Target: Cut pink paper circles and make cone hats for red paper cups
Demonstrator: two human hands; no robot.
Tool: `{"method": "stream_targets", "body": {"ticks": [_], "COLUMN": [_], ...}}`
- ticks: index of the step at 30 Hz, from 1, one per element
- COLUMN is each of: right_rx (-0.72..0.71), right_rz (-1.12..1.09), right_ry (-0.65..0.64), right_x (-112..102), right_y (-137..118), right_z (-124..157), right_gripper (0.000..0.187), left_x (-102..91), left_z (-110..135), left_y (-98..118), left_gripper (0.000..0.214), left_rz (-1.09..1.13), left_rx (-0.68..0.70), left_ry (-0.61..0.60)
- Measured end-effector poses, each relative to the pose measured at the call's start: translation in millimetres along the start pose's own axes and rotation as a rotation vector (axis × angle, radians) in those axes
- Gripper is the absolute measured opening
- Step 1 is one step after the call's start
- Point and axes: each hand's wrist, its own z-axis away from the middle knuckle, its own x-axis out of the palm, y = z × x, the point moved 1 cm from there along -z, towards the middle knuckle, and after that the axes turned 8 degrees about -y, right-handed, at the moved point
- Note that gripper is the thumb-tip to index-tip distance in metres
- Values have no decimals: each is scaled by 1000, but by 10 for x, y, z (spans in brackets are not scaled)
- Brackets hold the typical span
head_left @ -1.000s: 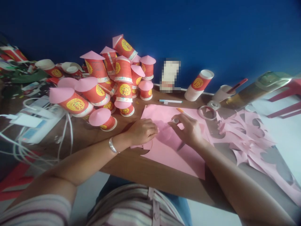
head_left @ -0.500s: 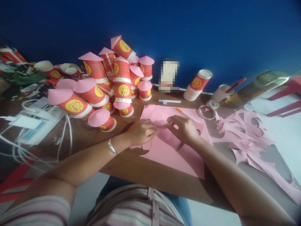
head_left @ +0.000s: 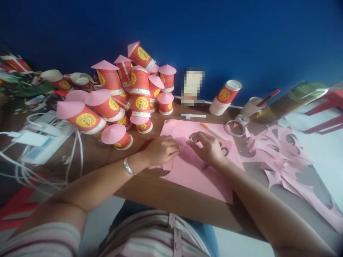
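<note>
Above pink paper sheets [head_left: 198,184], my left hand [head_left: 163,150] is closed, its fingers curled at the edge of a pink paper piece [head_left: 184,145]. The outline of that piece blends into the sheets below. My right hand [head_left: 206,146] pinches at its other side, thumb and forefinger together. A small pale round thing [head_left: 194,139] shows at those fingers; I cannot tell whether it is a ring. Under my right wrist lie scissors [head_left: 225,150], mostly hidden. An orange-and-white pen [head_left: 211,130] rests on the sheets behind my right hand.
Red paper-cup lanterns [head_left: 85,119] with pink cone tops are piled at left. A white power strip [head_left: 48,139] with cables lies nearer. Behind the sheets are a capped pen [head_left: 193,116] and stacked cups [head_left: 225,96]. Tape rolls [head_left: 235,127], a bottle [head_left: 292,100] and paper scraps [head_left: 281,153] are right.
My right hand has shifted slightly, and more of the scissors' handle shows beside it. My left hand stays almost where it was. The view has tilted a little.
</note>
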Motion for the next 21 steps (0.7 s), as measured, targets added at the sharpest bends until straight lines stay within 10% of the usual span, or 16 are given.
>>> {"method": "stream_targets", "body": {"ticks": [8, 14, 21], "right_rx": [150, 538, 612], "right_rz": [42, -797, -1408], "right_ry": [125, 219, 140], "right_x": [-171, -165, -24], "right_y": [40, 227, 242], "right_z": [-26, -59, -87], "right_gripper": [19, 30, 38], "left_x": [13, 28, -131], "left_z": [11, 24, -92], "left_y": [-5, -44, -64], "left_gripper": [18, 12, 40], "left_rz": [30, 132, 256], "left_rx": [-6, -56, -244], "left_ry": [16, 13, 83]}}
